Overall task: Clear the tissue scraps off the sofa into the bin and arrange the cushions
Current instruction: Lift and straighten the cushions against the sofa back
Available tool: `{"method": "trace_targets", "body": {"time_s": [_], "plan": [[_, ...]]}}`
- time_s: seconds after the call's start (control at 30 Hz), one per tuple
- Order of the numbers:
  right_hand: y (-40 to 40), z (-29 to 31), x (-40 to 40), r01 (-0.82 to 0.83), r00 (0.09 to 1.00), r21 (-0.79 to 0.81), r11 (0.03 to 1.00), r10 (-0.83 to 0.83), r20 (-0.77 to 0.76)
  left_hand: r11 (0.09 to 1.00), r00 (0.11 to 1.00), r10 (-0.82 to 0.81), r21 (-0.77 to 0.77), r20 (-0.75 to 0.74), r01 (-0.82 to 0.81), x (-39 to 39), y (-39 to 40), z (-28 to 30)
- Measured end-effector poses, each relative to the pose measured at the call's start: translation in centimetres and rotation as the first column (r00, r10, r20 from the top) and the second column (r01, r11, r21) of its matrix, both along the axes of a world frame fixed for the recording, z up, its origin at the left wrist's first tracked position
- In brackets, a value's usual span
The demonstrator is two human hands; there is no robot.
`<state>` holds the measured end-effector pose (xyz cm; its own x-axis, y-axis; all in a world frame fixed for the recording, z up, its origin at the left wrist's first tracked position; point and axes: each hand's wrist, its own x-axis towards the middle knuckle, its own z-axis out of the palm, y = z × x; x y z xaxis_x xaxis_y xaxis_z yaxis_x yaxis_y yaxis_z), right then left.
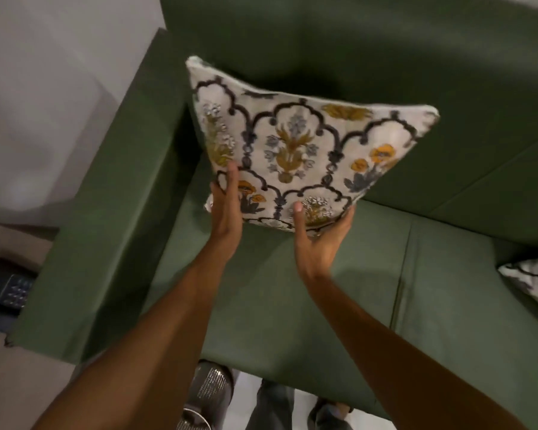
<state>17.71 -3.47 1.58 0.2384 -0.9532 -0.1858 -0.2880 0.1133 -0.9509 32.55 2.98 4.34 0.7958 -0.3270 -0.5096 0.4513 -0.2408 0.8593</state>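
Note:
A white cushion [305, 150] with a black lattice and yellow and blue flowers is held up above the left end of the green sofa [292, 290], near its backrest. My left hand [227, 206] grips the cushion's lower left corner. My right hand [320, 237] cups its bottom edge, thumb on the front. A second patterned cushion [531, 280] lies on the seat at the right edge, partly cut off. No tissue scraps show on the visible seat.
The sofa's left armrest [112, 218] runs down the left side. Beyond it, a dark device with buttons [7, 287] sits on a low surface. A mesh metal bin [208, 395] stands on the floor by my feet [323, 414].

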Motion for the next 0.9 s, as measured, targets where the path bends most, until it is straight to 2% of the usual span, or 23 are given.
{"method": "trace_targets", "body": {"time_s": [0.07,0.13,0.27,0.3,0.33,0.43,0.5,0.53,0.6,0.67,0.8,0.9], "plan": [[-0.5,-0.1,-1.4,0.044,0.997,0.017,0.999,-0.042,-0.067,0.997,0.997,-0.069,0.030,-0.021,0.069,-0.7,-1.5,0.1],[-0.6,-0.1,-2.4,0.045,0.996,0.026,0.999,-0.043,-0.078,0.999,0.998,-0.026,0.019,-0.054,0.027,-1.6,-2.6,0.1],[-1.3,-0.1,-3.4,-0.017,0.997,-0.003,1.000,0.016,-0.069,0.991,0.988,0.131,0.001,0.082,-0.132,-3.3,-3.3,-0.2],[-3.2,1.3,-6.5,0.017,0.999,0.020,1.000,-0.016,-0.049,0.992,0.984,0.120,0.016,0.133,-0.124,-6.8,-5.5,1.5],[-5.2,2.5,-9.6,0.029,0.998,0.043,0.999,-0.027,-0.055,0.989,0.980,0.118,0.065,0.162,-0.130,-10.2,-7.4,2.8],[-5.4,2.1,-11.1,0.025,0.990,0.107,0.994,-0.010,-0.138,0.932,0.982,0.188,0.321,-0.028,-0.170,-13.2,-6.0,-0.5],[-8.9,2.4,-20.0,0.110,0.983,0.111,0.988,-0.091,-0.162,0.905,0.972,0.105,0.426,-0.211,-0.005,-22.0,-8.3,-0.9],[-8.8,2.0,-20.9,0.106,0.980,0.100,0.989,-0.087,-0.177,0.883,0.955,0.102,0.468,-0.277,0.042,-23.0,-7.3,-1.3],[-8.7,1.5,-22.5,0.113,0.976,0.089,0.990,-0.094,-0.197,0.853,0.949,0.034,0.503,-0.312,0.135,-24.3,-6.3,-2.4],[-8.5,1.5,-22.7,0.119,0.975,0.107,0.987,-0.096,-0.202,0.823,0.947,-0.062,0.522,-0.314,0.227,-24.1,-5.7,-3.1],[-9.1,1.5,-24.5,0.129,0.967,0.126,0.984,-0.096,-0.235,0.791,0.953,-0.255,0.532,-0.163,0.303,-25.2,-8.3,-2.8],[-13.0,2.2,-32.4,0.275,0.929,0.077,0.958,-0.244,-0.279,0.794,0.914,-0.390,0.461,-0.115,0.397,-32.3,-14.8,-1.4]]}}
